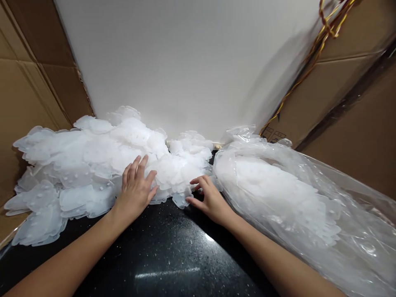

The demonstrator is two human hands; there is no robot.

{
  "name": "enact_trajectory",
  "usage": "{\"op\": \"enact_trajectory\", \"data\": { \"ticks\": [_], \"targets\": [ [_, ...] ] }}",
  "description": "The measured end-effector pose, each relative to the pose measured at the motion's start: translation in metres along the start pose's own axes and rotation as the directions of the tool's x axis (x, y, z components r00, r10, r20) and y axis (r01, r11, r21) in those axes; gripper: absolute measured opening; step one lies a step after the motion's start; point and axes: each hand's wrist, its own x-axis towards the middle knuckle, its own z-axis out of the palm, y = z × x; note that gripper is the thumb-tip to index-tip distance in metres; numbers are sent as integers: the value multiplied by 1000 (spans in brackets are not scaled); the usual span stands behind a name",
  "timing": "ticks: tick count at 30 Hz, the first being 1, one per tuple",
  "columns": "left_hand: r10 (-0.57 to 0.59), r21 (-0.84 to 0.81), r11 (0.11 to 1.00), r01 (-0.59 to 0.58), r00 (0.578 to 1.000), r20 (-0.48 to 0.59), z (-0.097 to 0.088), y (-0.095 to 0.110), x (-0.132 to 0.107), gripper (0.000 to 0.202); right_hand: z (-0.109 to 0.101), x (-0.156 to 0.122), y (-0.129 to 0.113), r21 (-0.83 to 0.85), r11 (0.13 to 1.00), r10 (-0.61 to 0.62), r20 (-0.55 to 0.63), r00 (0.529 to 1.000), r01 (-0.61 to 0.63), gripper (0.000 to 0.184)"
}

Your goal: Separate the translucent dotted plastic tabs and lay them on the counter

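Note:
A wide heap of thin, translucent white plastic pieces [93, 152] with wavy edges and small bumps lies along the back of a black speckled countertop [161, 251]. My left hand [136, 187] rests on the heap's front middle, fingers spread and holding nothing. To its right, my right hand [210, 198] is at the near edge of the smaller part of the pile, thumb and fingers apart around a few loose pieces, with no grip visible. Beside that hand lies a clear plastic bag [355, 231] with a stack of the same pieces inside.
Behind the heap stands a plain white panel [192, 62]. Cardboard [31, 82] walls in the left side, and more cardboard [352, 111] stands at the right. Twisted yellow and brown wires [309, 70] hang down at the upper right.

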Motion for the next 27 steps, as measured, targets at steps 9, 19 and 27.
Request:
{"op": "enact_trajectory", "data": {
  "ticks": [9, 19, 27],
  "targets": [
    [197, -124, 978, -171, 948, 251, 11, -4, 4, 43, -5, -11, -26, 138, 989, 22, 183, 983, -48, 23],
    [224, -361, 924, -125, 942, 248, -18, -32, 13, 29, -43, -16, -23, 199, 970, 15, 518, 855, -137, 46],
    [124, -445, 895, 30, 941, 314, -30, -11, 16, 14, -31, -14, -17, 262, 958, -11, 437, 899, -116, 29]
  ]
}}
